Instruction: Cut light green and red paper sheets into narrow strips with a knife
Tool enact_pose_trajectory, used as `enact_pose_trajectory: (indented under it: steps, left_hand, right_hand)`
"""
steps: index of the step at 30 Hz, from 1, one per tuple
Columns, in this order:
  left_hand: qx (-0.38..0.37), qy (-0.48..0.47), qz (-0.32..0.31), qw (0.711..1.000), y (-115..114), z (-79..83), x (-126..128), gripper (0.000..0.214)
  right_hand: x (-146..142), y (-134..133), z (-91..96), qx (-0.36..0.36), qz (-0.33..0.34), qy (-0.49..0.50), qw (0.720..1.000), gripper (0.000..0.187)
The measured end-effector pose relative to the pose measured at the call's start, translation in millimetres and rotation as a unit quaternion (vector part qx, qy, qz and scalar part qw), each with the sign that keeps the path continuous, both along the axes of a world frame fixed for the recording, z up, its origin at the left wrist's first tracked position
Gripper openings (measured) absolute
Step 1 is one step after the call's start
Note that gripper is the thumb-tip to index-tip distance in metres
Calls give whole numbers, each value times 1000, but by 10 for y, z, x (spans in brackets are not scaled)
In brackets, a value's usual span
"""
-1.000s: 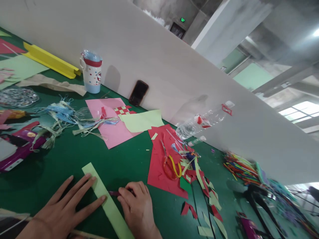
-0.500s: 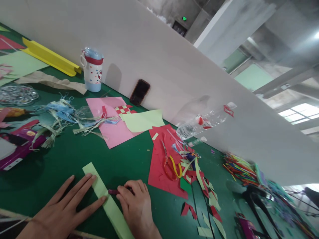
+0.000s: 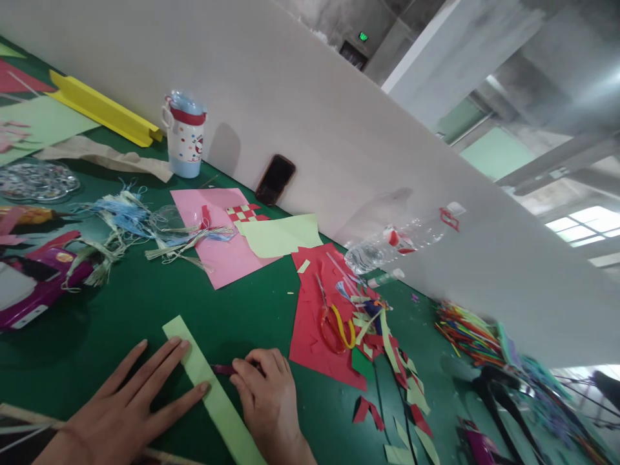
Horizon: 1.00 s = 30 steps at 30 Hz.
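Note:
A long pale green paper strip (image 3: 220, 403) lies at a slant on the green table. My left hand (image 3: 130, 394) rests on it with its fingers spread, several fingertips pressing the strip's left side and upper part. To the right of the strip, my right hand (image 3: 271, 394) is closed around a slim dark purple tool (image 3: 223, 369). Its narrow end points left and reaches the strip's right edge; I cannot tell whether it touches. Most of the tool is hidden in the fingers, so its kind does not show.
Right of my hands, scissors (image 3: 336, 326) lie on red paper (image 3: 310, 310) among paper scraps. Pink paper (image 3: 225, 258), tassels (image 3: 121, 216) and a purple glue gun (image 3: 53, 284) are farther left. A cup (image 3: 186, 139), phone (image 3: 275, 179) and plastic bottle (image 3: 397, 242) stand along the wall.
My right hand has drawn slightly right with the purple tool, and more of the tool shows. The strip's right edge looks straighter beside it. My left hand stays on the strip.

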<state>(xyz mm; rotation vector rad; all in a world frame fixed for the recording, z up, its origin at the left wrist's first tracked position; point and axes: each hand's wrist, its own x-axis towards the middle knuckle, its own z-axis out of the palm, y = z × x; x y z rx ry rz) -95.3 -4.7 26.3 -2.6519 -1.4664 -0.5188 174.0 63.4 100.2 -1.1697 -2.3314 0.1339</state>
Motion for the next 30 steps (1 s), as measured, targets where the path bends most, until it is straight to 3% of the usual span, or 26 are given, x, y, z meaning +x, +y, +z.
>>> enact_pose_trajectory:
  steps: [7,15,25,30]
  left_hand:
    - [39,-1,-8,999,42,66,13,99]
    - [12,-22,6,1000,-7,-23,27,102]
    - [74,-34,-7,997,104,195,61,103]
    - [70,-17,-5,997,91,181,55,103]
  right_hand:
    - [-50,16,-5,12,6,5,1000,13]
    - [-70,34,-57,9,5,0,1000,9]
    - [-94,36,-36,18,-3,-6,1000,11]
    - [-124,38,-60,22,-13,2,1000,10]
